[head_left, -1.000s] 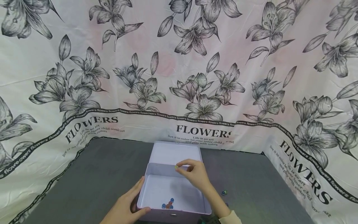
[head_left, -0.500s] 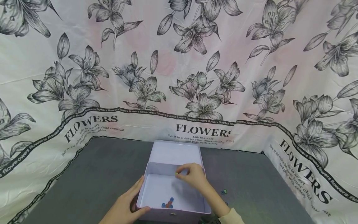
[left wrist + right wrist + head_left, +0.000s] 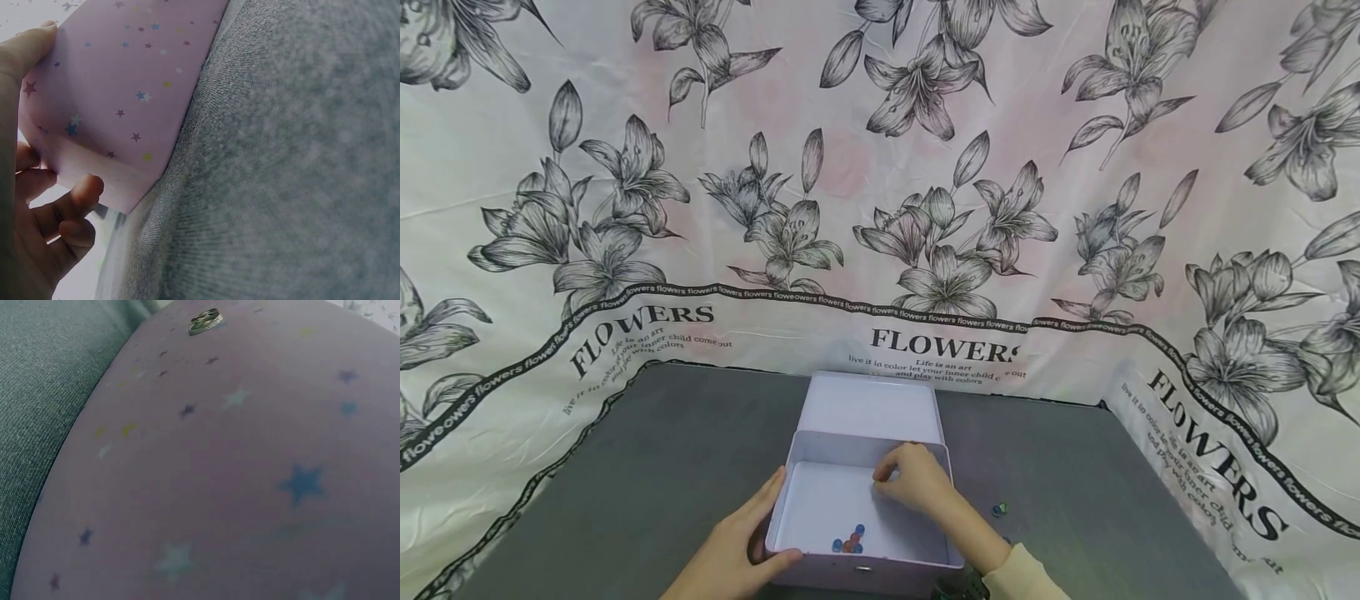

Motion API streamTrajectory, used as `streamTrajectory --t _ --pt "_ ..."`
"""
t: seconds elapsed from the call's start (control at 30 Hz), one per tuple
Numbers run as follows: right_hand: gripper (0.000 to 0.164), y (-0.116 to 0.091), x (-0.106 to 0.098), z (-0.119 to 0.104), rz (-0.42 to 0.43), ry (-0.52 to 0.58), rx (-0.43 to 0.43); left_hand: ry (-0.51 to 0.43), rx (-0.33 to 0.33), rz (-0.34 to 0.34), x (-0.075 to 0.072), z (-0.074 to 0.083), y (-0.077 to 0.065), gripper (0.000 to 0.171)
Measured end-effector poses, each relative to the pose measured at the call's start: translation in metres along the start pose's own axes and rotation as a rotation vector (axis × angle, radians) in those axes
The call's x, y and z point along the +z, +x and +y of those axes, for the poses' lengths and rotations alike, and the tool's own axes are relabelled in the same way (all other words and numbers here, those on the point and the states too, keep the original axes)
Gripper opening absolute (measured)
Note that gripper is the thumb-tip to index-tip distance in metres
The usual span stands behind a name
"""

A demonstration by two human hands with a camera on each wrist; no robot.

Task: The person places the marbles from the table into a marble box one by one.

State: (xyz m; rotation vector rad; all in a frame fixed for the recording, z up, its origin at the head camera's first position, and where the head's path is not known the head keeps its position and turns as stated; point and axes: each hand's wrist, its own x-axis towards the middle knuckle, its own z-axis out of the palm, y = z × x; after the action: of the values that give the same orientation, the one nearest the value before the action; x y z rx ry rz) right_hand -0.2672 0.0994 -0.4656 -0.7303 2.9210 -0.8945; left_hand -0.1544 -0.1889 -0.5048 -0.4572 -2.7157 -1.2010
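An open pale lilac tin box (image 3: pixel 850 575) stands on the grey table, its hinged lid (image 3: pixel 871 408) laid back behind it. Stars dot its pink outer walls (image 3: pixel 119 81) in the left wrist view. My left hand (image 3: pixel 733 542) grips the box's near left corner, thumb on the front and fingers along the left side. My right hand (image 3: pixel 917 479) is inside the box, thumb and forefinger pinched together; the small yellow-green marble seen between them earlier is hidden now. Several blue and reddish marbles (image 3: pixel 848 543) lie on the box floor near the front.
Right of the box, a few blue and green marbles (image 3: pixel 1000 508) sit on the grey table (image 3: pixel 1075 483). A metal clasp (image 3: pixel 206 322) shows on the box's front wall in the right wrist view. A flower-printed cloth (image 3: pixel 880 208) hangs behind the table.
My right hand has lowered into the box, its pinching fingertips dropping below the back rim. My left hand keeps its hold on the corner. The marbles on the box floor lie as before.
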Motion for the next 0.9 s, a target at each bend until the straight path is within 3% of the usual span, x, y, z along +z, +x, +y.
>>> streamTrajectory --t 0.3,0.5,0.9 --pt "0.009 0.001 -0.001 -0.002 0.016 0.031 0.033 -0.017 -0.027 -0.025 -0.003 0.002 0.0 0.102" --pt "0.009 0.0 -0.004 0.0 0.092 0.062 -0.002 -0.025 -0.04 -0.035 -0.003 0.003 0.001 0.102" --pt "0.01 -0.006 -0.018 -0.001 0.258 0.384 0.046 -0.045 -0.051 -0.044 -0.002 -0.001 0.001 0.103"
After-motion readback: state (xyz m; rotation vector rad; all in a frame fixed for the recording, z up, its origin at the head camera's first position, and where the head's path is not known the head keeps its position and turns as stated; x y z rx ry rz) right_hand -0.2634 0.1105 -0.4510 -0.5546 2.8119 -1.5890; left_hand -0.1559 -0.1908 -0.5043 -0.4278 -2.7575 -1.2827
